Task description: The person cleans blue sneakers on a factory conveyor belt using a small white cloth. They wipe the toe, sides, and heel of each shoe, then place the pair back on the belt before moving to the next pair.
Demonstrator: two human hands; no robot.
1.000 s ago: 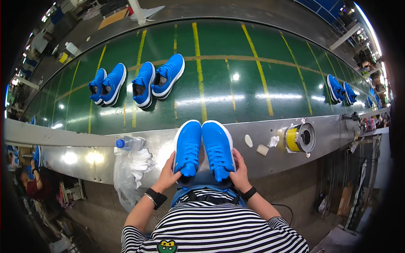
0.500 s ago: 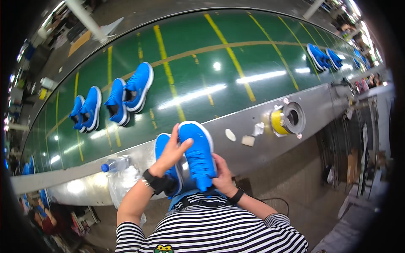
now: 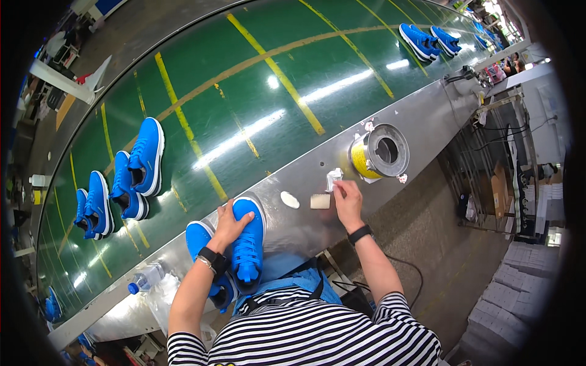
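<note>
Head view: the left hand point(image 3: 227, 224) lies flat on a pair of blue shoes point(image 3: 235, 253) (toes pointing at the belt), pressing the nearer shoe without gripping it; the pair rests on the steel ledge point(image 3: 421, 119) just in front of the striped shirt point(image 3: 317, 335). The right hand point(image 3: 347, 198) reaches along the ledge, fingertips pinching a small white scrap point(image 3: 333, 179) beside a pale block point(image 3: 320, 201) and a white oval pad point(image 3: 289, 199). A yellow tape roll point(image 3: 379, 152) sits near. More blue shoes point(image 3: 131, 174) ride the green belt point(image 3: 274, 79).
</note>
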